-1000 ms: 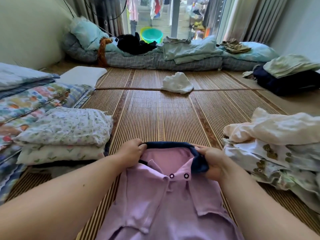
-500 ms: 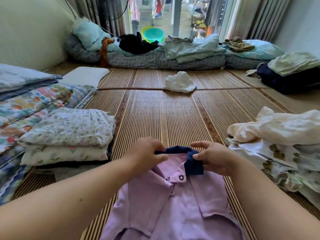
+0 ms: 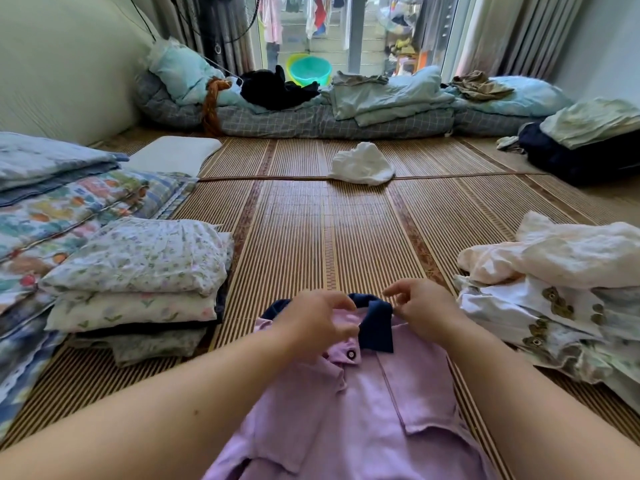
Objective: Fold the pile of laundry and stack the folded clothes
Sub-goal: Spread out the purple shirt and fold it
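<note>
On the woven mat [image 3: 329, 237], left hand [image 3: 311, 323] grips lilac polo shirt [image 3: 381, 410], right hand [image 3: 426, 311] pinches its navy collar [image 3: 375, 327].

Two arms show, and both are bare right up to the edge of the picture. The left arm [image 3: 173, 410] is thick, round and smooth. It has one tiny dark dot [image 3: 196, 412] on its top side. The right arm [image 3: 536, 403] is thick and smooth too. Each arm gets a bit thinner at the wrist. The left grip [image 3: 313, 322] is a bare hand with short, soft fingers [image 3: 337, 301]. The right grip [image 3: 424, 308] is a bare hand as well. The hands look a little blurry, so the nails are hard to see.
</note>
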The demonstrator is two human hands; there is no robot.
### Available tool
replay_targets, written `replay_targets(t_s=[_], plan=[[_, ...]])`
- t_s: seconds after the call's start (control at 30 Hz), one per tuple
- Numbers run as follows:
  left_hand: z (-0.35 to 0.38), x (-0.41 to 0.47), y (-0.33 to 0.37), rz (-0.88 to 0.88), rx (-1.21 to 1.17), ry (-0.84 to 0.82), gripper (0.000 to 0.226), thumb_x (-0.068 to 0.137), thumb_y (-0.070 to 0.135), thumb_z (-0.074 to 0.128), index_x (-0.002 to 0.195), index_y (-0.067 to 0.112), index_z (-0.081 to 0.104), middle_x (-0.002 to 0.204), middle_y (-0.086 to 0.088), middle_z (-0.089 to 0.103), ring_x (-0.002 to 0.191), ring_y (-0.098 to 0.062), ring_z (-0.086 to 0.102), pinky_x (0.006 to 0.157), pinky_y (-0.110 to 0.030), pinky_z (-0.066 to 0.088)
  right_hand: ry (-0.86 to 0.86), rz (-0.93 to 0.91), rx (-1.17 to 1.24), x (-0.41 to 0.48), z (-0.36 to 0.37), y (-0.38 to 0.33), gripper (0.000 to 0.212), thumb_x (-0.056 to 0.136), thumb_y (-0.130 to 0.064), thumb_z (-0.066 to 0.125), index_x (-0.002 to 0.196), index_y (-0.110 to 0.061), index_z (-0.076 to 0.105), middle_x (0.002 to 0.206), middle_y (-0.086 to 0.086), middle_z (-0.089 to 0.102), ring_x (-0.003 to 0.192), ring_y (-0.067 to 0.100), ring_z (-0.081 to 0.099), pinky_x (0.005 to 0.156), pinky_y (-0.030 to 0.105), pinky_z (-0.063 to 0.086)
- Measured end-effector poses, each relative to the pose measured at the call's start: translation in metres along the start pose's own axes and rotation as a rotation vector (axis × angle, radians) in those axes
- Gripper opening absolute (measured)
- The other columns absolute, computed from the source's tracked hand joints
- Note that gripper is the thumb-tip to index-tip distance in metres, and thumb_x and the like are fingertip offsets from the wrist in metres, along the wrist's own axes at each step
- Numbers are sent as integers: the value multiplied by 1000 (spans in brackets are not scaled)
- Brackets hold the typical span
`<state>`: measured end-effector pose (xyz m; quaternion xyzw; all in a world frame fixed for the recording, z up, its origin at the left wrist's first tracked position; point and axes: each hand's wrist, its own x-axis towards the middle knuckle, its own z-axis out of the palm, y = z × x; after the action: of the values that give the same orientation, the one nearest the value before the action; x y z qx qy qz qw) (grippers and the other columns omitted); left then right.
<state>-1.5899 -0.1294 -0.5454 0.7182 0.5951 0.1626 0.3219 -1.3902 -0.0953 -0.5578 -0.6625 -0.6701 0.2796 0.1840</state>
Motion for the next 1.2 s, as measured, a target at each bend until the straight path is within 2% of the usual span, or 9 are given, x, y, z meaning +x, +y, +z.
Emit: replay_targets(t_s=[0.07, 0.2, 0.3, 0.4, 0.57, 0.67, 0.77, 1.0, 1.2], plan=[[-22, -3, -13, -32, -99, 19, 34, 88, 30, 67, 122, 29, 60, 118, 2, 62, 83, -13, 70, 75, -28, 53, 47, -63, 123, 6, 3, -2, 39, 90, 0, 54, 116, -27, 66, 106, -9, 61, 96, 15, 62, 81, 37, 56], [-49, -1, -43, -164, 270, 2, 46, 91, 16, 57, 134, 31, 52, 129, 1, 57, 106, -18, 58, 89, -28, 48, -195, -58, 201, 8, 1, -21, 60, 87, 10, 39, 126, -32, 57, 111, -2, 60, 91, 21, 64, 76, 41, 59], [-46, -3, -46, -188, 250, -121, 58, 89, 4, 45, 139, 34, 44, 124, 0, 58, 95, -16, 57, 77, -23, 46, -428, -8, 105, 14, -6, -25, 68, 79, 5, 55, 137, -29, 46, 120, 2, 57, 99, 22, 64, 87, 36, 56], [-48, 4, -45, -218, 188, -105, 66, 85, 8, 56, 145, 30, 36, 127, -3, 57, 94, -16, 58, 73, -21, 46, -469, 15, -135, 19, -9, -24, 68, 74, -11, 75, 136, -24, 49, 120, 0, 59, 107, 19, 59, 98, 37, 49], [-59, 14, -45, -393, 215, -220, 34, 78, 30, 68, 108, 14, 66, 100, -6, 68, 87, -22, 66, 66, -28, 50, -378, -46, -282, 27, -11, -22, 21, 72, -28, 77, 90, -17, 74, 89, 4, 73, 87, 20, 68, 80, 34, 53], [-67, 20, -51, -364, 46, -187, 24, 77, 20, 65, 99, 11, 69, 92, -9, 70, 79, -26, 67, 68, -32, 53, -433, -39, -356, 26, -23, -20, 24, 75, -37, 74, 94, -23, 72, 93, -2, 71, 88, 16, 65, 83, 33, 52], [-74, 22, -56, -242, 38, -161, 17, 78, 23, 66, 93, 18, 71, 92, -6, 74, 88, -26, 70, 84, -40, 56, -499, -10, -533, 20, -34, -12, 30, 79, -40, 71, 101, -19, 67, 96, -3, 66, 89, 14, 61, 77, 28, 49], [-94, 10, -35, -117, 34, 107, 4, 85, 27, 71, 82, 25, 68, 82, 4, 69, 81, -15, 64, 70, -27, 48, -119, -70, -200, 9, -50, -10, 27, 82, -29, 73, 63, -17, 58, 64, -2, 53, 62, 13, 48, 58, 29, 37], [-111, -63, -8, 64, -214, 172, 15, 80, 6, 72, 87, 17, 64, 78, -2, 65, 71, -13, 65, 59, -18, 47, 135, -267, -116, -66, -79, -29, 19, 89, -21, 63, 73, -12, 60, 63, -1, 53, 58, 12, 45, 52, 21, 33]])
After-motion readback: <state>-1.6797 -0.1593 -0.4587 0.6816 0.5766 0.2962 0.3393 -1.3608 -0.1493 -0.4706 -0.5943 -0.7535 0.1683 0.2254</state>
